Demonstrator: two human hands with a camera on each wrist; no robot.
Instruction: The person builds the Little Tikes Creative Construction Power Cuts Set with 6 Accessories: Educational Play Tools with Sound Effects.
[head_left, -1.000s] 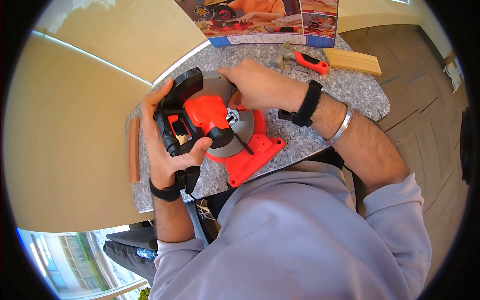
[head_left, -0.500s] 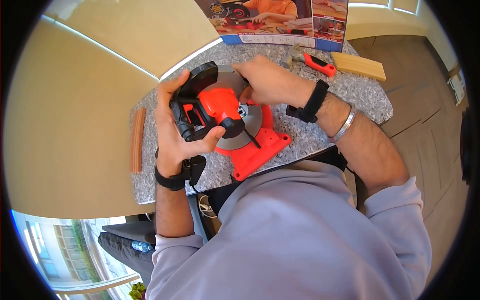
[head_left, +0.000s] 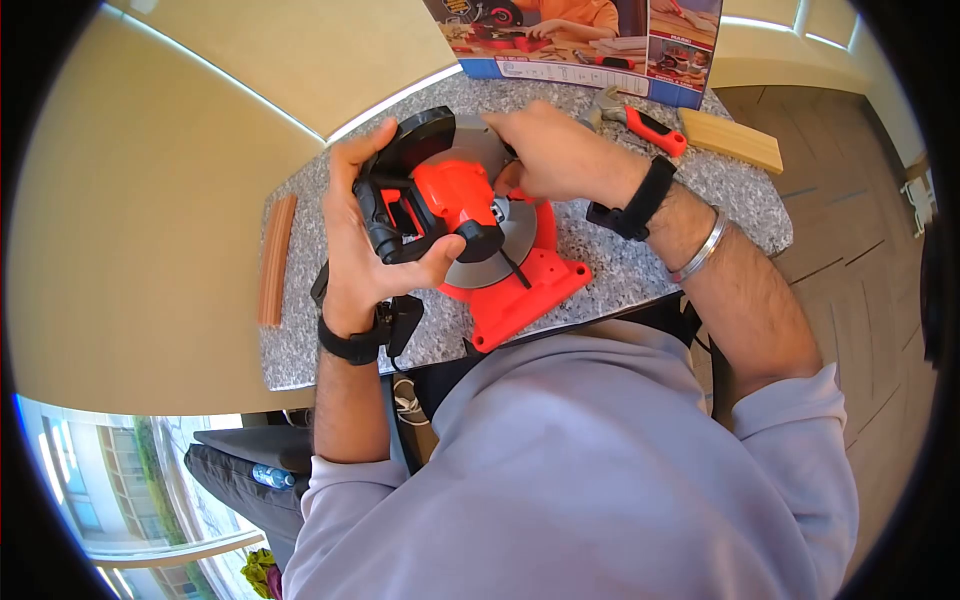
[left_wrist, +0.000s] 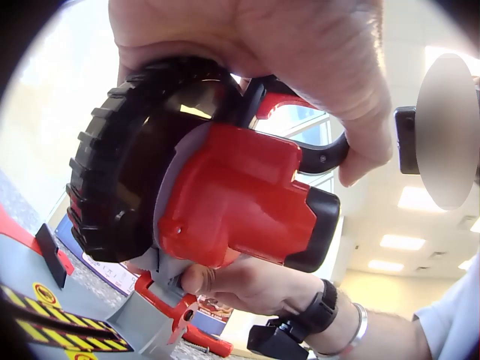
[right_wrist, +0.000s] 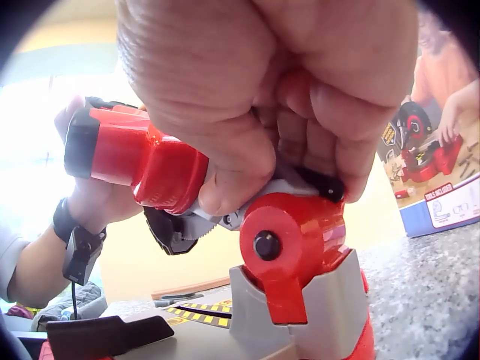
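Note:
A red, black and grey toy miter saw (head_left: 455, 190) stands on the granite-patterned table, its head raised over the red base (head_left: 530, 295). My left hand (head_left: 350, 260) holds the saw head from the left, thumb on the near side and fingers up by the black blade guard (left_wrist: 112, 172). The black D-shaped handle (head_left: 400, 225) lies within that grip. My right hand (head_left: 565, 150) pinches the grey arm behind the head, with thumb and fingers just above the red hinge (right_wrist: 281, 240). The right hand partly hides the arm.
A claw hammer (head_left: 650, 128) and a light wooden board (head_left: 730, 140) lie at the far right of the table. Behind them stands a printed box (head_left: 600, 75). A brown grooved strip (head_left: 277, 260) lies along the left edge by the tan wall.
The whole scene has shifted rightward and slightly up in the head view. Both hands keep hold of the same parts of the saw, with little change in their pose.

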